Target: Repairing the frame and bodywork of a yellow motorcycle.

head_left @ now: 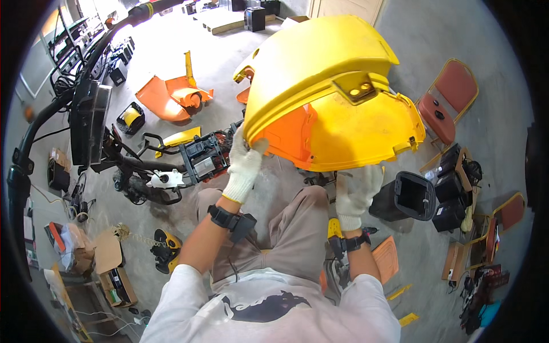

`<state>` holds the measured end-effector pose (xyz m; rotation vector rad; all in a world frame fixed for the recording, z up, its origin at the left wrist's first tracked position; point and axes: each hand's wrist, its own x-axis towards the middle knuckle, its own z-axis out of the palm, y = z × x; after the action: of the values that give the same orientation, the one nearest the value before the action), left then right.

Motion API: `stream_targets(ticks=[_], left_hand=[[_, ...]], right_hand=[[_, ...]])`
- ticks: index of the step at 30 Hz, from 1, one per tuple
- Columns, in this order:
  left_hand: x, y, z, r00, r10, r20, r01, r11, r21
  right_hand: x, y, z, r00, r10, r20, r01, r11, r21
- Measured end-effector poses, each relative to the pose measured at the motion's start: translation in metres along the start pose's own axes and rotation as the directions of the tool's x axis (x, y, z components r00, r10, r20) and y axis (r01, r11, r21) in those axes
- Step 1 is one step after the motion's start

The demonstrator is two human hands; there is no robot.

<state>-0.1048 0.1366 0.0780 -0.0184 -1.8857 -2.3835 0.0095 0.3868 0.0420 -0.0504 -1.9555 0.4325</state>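
Observation:
A large yellow plastic body panel (320,68) with an orange inner patch is raised in front of me, above my knees. My left hand (245,163), in a white work glove, grips its lower left edge. My right hand (357,191), also gloved, holds the panel's bottom edge near the middle. A metal bracket with two holes (359,88) sits on the panel's upper right. Both wrists wear black straps.
A stripped scooter frame (166,166) with handlebars stands at the left. Orange panels (171,94) lie on the concrete floor beyond it. A black bin (409,197) and dark boxes (452,194) sit at the right, near red folding chairs (449,100). Cardboard boxes (111,268) lie lower left.

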Motion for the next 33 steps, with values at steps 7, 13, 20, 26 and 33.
stream_targets(ticks=[7,13,20,26,33], left_hand=[[0.009,-0.028,-0.026,0.987,0.086,0.139,-0.097,0.993,0.073],[-0.016,-0.001,-0.052,0.995,-0.02,-0.096,0.026,0.998,0.064],[-0.048,0.042,-0.022,0.947,0.285,0.148,-0.308,0.937,0.167],[-0.09,0.064,0.056,0.847,0.286,0.449,-0.366,0.925,0.099],[-0.121,0.03,0.076,0.582,0.02,0.813,-0.25,0.956,0.155]], right_hand=[[0.014,-0.009,0.011,0.255,0.532,0.808,-0.912,-0.144,0.383],[-0.001,-0.021,0.036,0.384,0.441,0.811,-0.909,0.029,0.415],[-0.044,-0.033,0.007,0.613,0.562,0.555,-0.64,-0.057,0.766],[-0.041,-0.006,-0.087,0.51,0.572,0.643,-0.577,-0.327,0.749],[-0.101,0.04,-0.214,0.41,0.848,0.336,-0.458,-0.128,0.88]])
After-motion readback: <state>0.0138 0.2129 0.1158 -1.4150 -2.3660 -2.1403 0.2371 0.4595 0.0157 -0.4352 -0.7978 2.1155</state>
